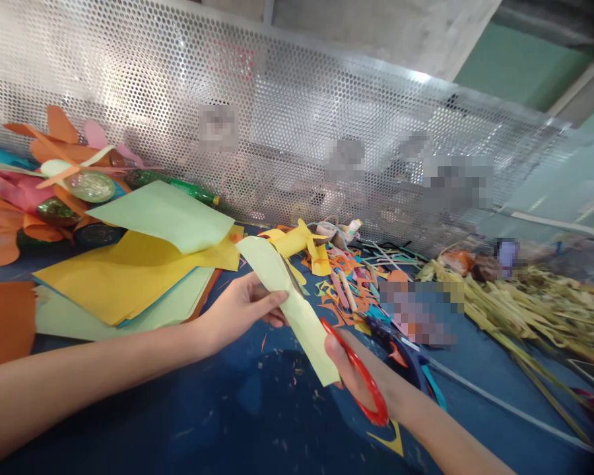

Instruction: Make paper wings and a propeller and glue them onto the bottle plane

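Note:
My left hand (240, 309) pinches the edge of a long pale green paper strip (287, 297) held above the blue table (257, 409). In my right hand (361, 376) are red-handled scissors (359, 373), fingers through the loops. The blade (291, 274) lies along the strip near its middle. The lower end of the strip covers part of my right thumb.
A pile of yellow, green and orange paper sheets (129, 277) lies to the left. Paper flowers (54, 185) and a green bottle (178, 186) sit at the far left. Colourful paper scraps (346, 277) and dried leaf strips (525, 303) spread to the right. A perforated metal screen (297, 132) stands behind.

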Demonstrator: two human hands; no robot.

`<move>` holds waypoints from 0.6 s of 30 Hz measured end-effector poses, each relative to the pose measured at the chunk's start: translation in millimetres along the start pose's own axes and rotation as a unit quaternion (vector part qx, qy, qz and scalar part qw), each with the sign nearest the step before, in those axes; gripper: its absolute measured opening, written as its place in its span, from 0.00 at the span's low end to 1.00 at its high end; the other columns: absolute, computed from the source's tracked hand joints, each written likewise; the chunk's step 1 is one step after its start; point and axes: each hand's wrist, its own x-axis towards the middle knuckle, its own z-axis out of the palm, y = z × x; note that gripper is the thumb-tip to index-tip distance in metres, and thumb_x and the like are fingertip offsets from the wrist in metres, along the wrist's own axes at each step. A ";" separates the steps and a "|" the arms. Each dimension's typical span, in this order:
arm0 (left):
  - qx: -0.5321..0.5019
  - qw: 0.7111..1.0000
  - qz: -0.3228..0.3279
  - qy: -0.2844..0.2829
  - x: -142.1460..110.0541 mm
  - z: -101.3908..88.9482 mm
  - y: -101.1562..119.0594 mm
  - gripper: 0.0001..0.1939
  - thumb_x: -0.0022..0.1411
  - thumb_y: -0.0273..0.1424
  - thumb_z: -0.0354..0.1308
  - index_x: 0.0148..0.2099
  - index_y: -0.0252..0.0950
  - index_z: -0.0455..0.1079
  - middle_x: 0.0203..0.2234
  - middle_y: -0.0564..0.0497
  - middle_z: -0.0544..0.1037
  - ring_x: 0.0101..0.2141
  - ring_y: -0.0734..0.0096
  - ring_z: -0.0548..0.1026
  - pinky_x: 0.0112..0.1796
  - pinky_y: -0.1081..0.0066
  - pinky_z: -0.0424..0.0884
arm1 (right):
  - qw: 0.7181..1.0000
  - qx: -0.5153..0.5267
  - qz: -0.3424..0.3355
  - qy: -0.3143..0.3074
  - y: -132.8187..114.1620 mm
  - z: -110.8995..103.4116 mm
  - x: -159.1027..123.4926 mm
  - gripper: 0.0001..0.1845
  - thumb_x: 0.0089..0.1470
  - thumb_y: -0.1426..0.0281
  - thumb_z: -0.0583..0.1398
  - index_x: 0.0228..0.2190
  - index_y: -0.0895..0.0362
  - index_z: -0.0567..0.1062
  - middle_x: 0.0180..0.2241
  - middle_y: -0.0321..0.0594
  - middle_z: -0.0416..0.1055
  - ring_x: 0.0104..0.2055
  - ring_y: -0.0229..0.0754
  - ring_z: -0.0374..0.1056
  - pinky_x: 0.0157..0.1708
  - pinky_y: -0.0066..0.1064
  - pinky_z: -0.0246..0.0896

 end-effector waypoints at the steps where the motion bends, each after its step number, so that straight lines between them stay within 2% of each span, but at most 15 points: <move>1: -0.001 1.000 0.000 -0.001 -0.2 -0.2 -0.2 0.12 0.58 0.32 0.57 0.43 0.31 0.65 0.32 0.47 0.79 0.28 0.74 0.76 0.31 0.73 0.73 | 1.000 0.005 0.002 0.000 0.6 0.6 0.2 0.30 0.59 0.50 0.38 0.28 0.56 0.68 0.23 0.40 0.65 0.25 0.42 0.63 0.22 0.32 0.60; 7: 0.007 1.000 0.001 0.000 0.4 -0.9 1.2 0.13 0.57 0.34 0.59 0.42 0.32 0.66 0.32 0.48 0.79 0.28 0.72 0.77 0.32 0.71 0.73 | 0.999 0.038 -0.009 -0.021 -1.1 -1.0 2.9 0.27 0.59 0.50 0.37 0.26 0.55 0.62 0.20 0.32 0.56 0.19 0.35 0.57 0.18 0.27 0.54; 11: 0.010 1.000 0.003 -0.002 1.0 -1.7 5.4 0.14 0.57 0.37 0.57 0.41 0.32 0.68 0.33 0.48 0.79 0.29 0.70 0.76 0.33 0.70 0.73 | 0.999 0.032 -0.017 -0.036 -4.1 -2.6 4.0 0.27 0.59 0.49 0.36 0.23 0.54 0.57 0.18 0.31 0.54 0.18 0.34 0.55 0.17 0.27 0.52; 15: 0.019 0.999 -0.002 0.037 2.5 -2.5 7.7 0.13 0.58 0.37 0.56 0.35 0.31 0.73 0.26 0.49 0.79 0.26 0.71 0.75 0.33 0.70 0.73 | 0.999 0.003 -0.028 -0.014 -1.0 -0.2 2.5 0.28 0.59 0.50 0.37 0.23 0.55 0.61 0.20 0.34 0.58 0.21 0.36 0.57 0.19 0.27 0.54; 18: 0.004 0.999 -0.015 0.037 3.7 -3.4 6.7 0.13 0.57 0.37 0.57 0.33 0.31 0.74 0.24 0.49 0.79 0.25 0.71 0.75 0.31 0.71 0.72 | 0.999 -0.012 -0.040 0.001 1.8 1.0 -0.1 0.27 0.61 0.53 0.39 0.28 0.56 0.67 0.23 0.38 0.64 0.25 0.40 0.60 0.23 0.30 0.59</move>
